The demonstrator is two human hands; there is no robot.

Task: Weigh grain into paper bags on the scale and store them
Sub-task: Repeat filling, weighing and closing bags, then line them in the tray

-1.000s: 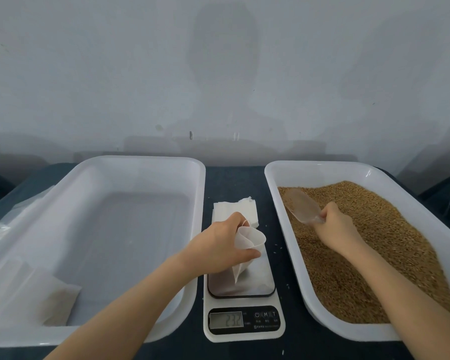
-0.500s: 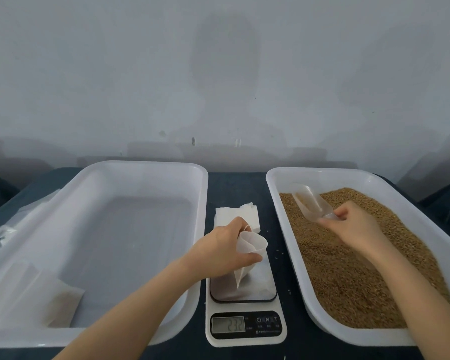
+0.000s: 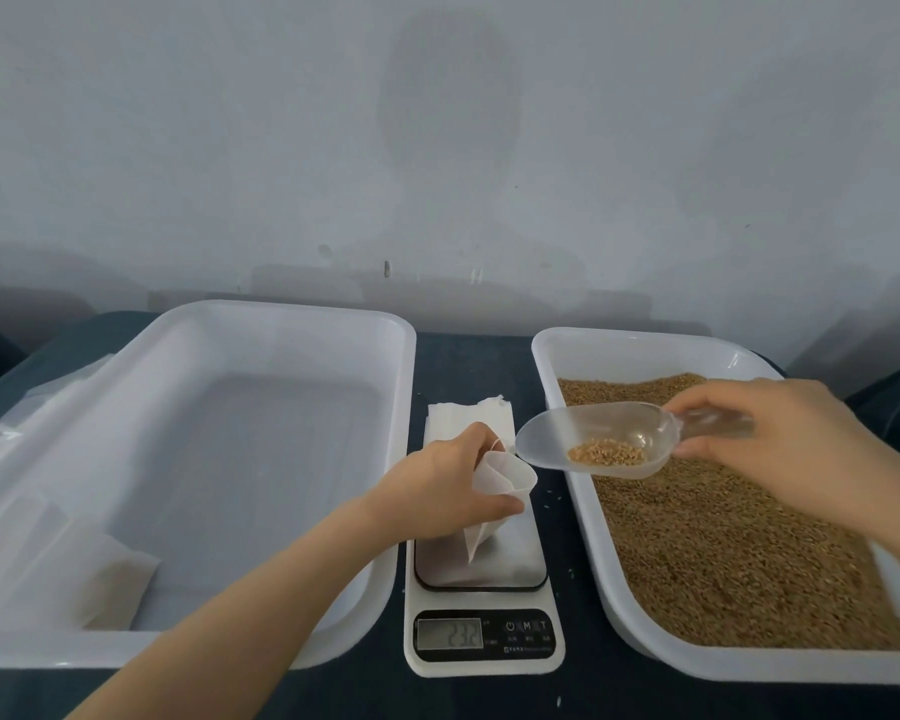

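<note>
Head view: the left hand point(image 3: 440, 483) grips the paper bag point(image 3: 494, 498) upright on the scale point(image 3: 481, 595), holding its mouth open to receive grain. The right hand point(image 3: 780, 444) pinches the handle of the clear scoop point(image 3: 593, 439), kept level just beside the bag mouth so its small charge of grain point(image 3: 606, 453) stays in. The grain tray point(image 3: 593, 517) sits right of the scale, the storage tray point(image 3: 302, 317) left, both on the bench point(image 3: 471, 366).

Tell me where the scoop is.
In the head view the scoop is right of centre, held by the right hand over the left rim of the grain tray, beside the bag.
</note>
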